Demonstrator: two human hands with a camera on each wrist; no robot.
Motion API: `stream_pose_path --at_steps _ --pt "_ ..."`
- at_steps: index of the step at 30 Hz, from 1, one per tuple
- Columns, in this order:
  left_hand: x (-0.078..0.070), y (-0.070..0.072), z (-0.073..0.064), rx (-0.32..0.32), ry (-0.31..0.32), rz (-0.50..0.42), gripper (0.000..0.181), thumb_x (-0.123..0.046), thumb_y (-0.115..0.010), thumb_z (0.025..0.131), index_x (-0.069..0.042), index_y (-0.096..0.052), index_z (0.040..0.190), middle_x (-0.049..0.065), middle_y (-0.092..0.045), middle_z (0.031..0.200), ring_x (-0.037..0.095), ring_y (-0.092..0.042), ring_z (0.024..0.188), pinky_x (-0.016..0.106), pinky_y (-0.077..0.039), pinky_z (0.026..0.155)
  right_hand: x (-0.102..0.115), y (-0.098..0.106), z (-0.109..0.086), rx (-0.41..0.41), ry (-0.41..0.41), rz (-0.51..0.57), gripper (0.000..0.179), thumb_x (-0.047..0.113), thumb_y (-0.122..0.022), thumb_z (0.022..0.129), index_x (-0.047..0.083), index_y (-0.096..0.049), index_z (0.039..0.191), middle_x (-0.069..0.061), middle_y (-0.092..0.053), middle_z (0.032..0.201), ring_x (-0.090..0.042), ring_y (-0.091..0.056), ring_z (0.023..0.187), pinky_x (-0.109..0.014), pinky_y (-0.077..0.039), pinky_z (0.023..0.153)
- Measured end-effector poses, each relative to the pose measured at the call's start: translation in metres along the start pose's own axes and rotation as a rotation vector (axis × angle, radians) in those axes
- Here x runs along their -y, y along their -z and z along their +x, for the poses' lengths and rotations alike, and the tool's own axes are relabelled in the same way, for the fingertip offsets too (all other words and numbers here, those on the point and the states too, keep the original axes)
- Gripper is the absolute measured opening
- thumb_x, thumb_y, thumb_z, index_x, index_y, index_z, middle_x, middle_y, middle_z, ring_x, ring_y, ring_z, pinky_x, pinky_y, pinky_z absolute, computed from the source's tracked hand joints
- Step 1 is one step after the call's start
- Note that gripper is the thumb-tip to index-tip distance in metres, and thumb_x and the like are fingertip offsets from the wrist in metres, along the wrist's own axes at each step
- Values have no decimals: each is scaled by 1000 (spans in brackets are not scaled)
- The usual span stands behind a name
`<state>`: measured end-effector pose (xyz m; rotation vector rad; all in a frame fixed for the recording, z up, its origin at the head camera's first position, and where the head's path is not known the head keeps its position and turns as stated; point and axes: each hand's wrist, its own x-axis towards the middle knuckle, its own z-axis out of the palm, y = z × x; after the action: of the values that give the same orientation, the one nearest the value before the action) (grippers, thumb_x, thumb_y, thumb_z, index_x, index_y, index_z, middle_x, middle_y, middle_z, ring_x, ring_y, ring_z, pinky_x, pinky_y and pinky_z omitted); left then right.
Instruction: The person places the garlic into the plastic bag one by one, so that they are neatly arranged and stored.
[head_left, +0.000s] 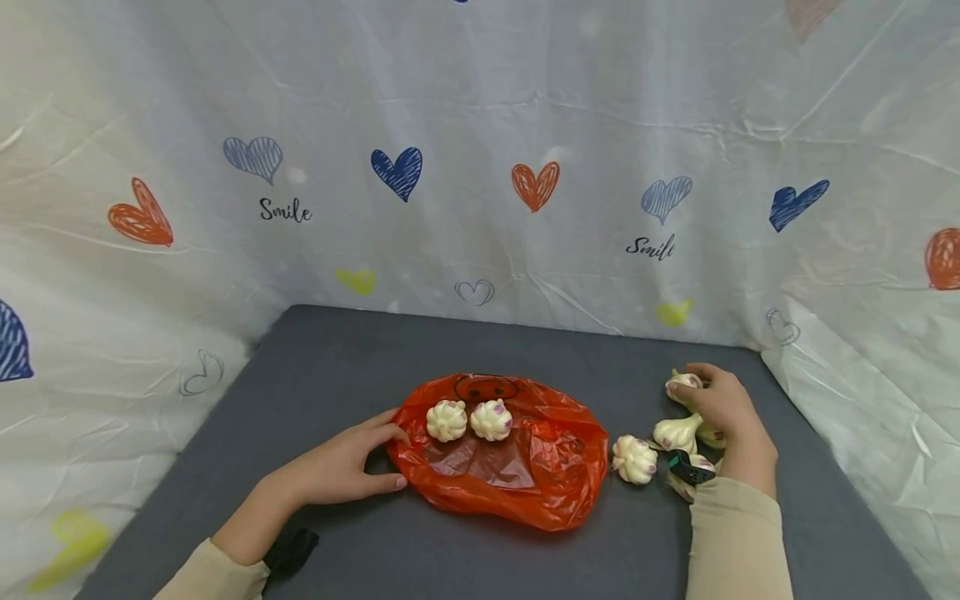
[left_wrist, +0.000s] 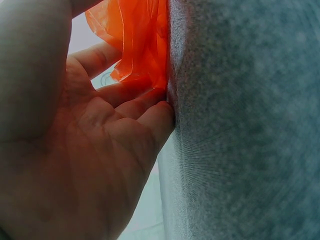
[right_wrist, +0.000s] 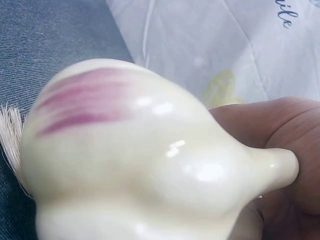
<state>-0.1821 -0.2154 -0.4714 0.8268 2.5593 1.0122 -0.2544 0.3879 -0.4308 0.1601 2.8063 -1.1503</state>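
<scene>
A red plastic bag [head_left: 480,515] lies spread on the dark grey table, its mouth facing up. Two white garlic bulbs [head_left: 446,421] sit side by side on it. My left hand [head_left: 352,458] touches the bag's left rim, with thumb and fingers spread apart; in the left wrist view red plastic [left_wrist: 137,40] lies against the fingers. At the right, my right hand [head_left: 723,404] grips a garlic bulb [head_left: 681,388] between thumb and fingers. Beneath that hand lie more bulbs, partly hidden. One glossy bulb with purple streaks [right_wrist: 130,150] fills the right wrist view.
Just right of the bag lies a single garlic bulb [head_left: 634,459], close to the group under my right wrist. A white curtain [head_left: 465,233] printed with hearts hangs behind the table [head_left: 360,350]. Black straps [head_left: 292,552] are on both wrists.
</scene>
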Motion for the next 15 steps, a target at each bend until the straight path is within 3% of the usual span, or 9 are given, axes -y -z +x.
stream_pose_path --at_steps 1,3,5,8,10,15 --pt "0 0 0 0 0 0 54 -63 -75 100 -26 -66 139 18 -30 176 43 -32 161 68 -36 121 -1 0 0 14 -3 16 86 47 -66 109 1 -28 171 -41 -30 165 -38 -55 71 -45 -48 50" --pt "0 0 0 0 -1 1 55 -63 -75 99 -26 -66 139 17 -31 176 42 -32 161 68 -36 121 -1 -1 1 32 -2 33 85 44 -69 108 1 -29 170 -40 -30 165 -25 -42 58 -42 -43 48" --pt "0 0 1 1 -1 5 55 -63 -75 99 -26 -66 139 17 -31 176 42 -32 161 68 -36 121 -1 -2 1 33 -2 41 85 42 -71 107 1 -31 170 -39 -32 164 -21 -34 55 -42 -40 48" --pt "0 0 0 2 1 6 54 -63 -75 99 -27 -66 139 16 -31 176 42 -32 161 68 -36 121 -1 -3 -1 27 -3 29 85 43 -72 106 0 -33 169 -39 -34 163 -29 -46 67 -43 -42 52" --pt "0 -1 0 3 0 4 53 -62 -75 99 -27 -67 139 16 -31 176 41 -31 161 68 -36 121 0 -3 -1 22 -3 16 86 44 -72 106 -1 -33 168 -39 -35 163 -36 -53 84 -44 -45 56" --pt "0 0 0 -1 0 4 53 -62 -75 99 -27 -67 139 16 -31 176 42 -32 161 68 -36 121 2 -2 -2 8 7 -10 84 43 -72 107 -3 -34 167 -38 -39 162 -46 -54 115 -46 -51 69"
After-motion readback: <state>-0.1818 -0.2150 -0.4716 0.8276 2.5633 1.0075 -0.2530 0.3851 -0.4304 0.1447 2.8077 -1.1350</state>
